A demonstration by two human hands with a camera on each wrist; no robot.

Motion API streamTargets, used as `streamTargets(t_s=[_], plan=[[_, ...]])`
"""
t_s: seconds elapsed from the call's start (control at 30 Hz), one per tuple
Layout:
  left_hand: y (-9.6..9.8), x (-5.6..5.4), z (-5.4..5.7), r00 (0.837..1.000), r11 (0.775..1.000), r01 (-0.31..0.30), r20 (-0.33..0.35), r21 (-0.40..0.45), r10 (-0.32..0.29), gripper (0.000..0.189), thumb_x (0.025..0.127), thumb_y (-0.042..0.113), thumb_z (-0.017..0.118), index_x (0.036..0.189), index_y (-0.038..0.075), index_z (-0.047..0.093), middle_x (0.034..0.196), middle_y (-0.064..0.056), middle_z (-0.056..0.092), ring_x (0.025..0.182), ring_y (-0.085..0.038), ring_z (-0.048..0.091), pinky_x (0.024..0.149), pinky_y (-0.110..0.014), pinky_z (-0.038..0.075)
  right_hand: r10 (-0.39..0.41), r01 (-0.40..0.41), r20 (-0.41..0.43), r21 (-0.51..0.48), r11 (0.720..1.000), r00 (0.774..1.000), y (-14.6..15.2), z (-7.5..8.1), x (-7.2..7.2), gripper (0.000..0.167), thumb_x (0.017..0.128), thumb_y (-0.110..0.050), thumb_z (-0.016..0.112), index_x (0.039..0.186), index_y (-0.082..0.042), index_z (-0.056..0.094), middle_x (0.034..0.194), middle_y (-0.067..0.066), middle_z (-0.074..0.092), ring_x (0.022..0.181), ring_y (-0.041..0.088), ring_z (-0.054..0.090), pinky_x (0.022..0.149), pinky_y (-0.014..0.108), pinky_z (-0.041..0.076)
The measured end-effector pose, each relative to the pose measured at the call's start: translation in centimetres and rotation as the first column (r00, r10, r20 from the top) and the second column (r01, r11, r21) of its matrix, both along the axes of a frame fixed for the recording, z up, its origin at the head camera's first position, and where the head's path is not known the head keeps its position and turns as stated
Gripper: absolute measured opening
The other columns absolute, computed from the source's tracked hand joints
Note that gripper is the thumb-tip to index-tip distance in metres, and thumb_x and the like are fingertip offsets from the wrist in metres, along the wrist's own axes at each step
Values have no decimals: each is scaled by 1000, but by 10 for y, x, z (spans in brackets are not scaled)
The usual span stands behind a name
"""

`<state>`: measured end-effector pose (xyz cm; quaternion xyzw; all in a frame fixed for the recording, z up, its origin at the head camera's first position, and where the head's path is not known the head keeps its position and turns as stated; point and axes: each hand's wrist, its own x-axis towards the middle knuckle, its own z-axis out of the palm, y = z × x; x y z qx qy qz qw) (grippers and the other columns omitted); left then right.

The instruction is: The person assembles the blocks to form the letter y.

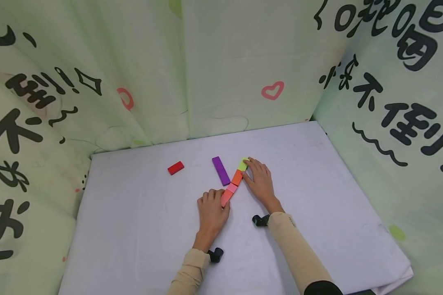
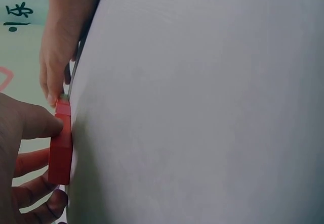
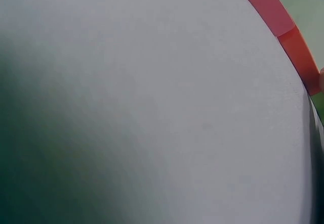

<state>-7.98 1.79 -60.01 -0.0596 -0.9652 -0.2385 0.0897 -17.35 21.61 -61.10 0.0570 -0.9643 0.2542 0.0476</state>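
A slanting row of blocks lies end to end on the white table: yellow-green (image 1: 242, 165), orange (image 1: 237, 178), pink (image 1: 231, 188) and coral (image 1: 226, 198). At the near end my left hand (image 1: 212, 211) pinches the coral block; the left wrist view shows the thumb on one side and fingers on the other. My right hand (image 1: 261, 182) holds the yellow-green block at the far end, its thumb close to the joint with the orange block. Most of the right hand falls outside the right wrist view, where only a fingertip shows.
Left of the row lies a long purple block (image 1: 221, 171), its near end close to the pink and orange blocks. Farther left is a short red block (image 1: 175, 168). A pale green printed curtain (image 1: 221, 61) rises behind the table (image 1: 140, 229) and along its sides.
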Motion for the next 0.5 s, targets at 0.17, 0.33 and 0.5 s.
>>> streamTargets(t_s=[0.17,0.33,0.5], plan=[[0,0,0,1000,1000,-2,8,12,2,37,96,30,73,129,14,67,115,-6,66,104,-25,56,95,-45,43,1,-1,0,1,1000,1000,0,0,0,56,107,-40,56,157,-17,45,168,9,38,156,33,33,130,59,17],[0,-1,-1,1000,1000,-6,0,19,6,37,95,29,74,129,14,68,115,-6,66,104,-25,57,94,-45,43,2,-3,19,2,1000,1000,0,0,0,56,107,-41,54,158,-19,43,169,8,36,157,31,31,131,57,15],[1,-1,0,1000,1000,-8,-1,17,8,37,95,29,74,129,14,68,115,-7,67,104,-25,57,94,-45,43,4,-4,29,10,1000,1000,1,0,0,57,108,-43,53,158,-20,42,170,7,34,158,31,29,131,56,14]])
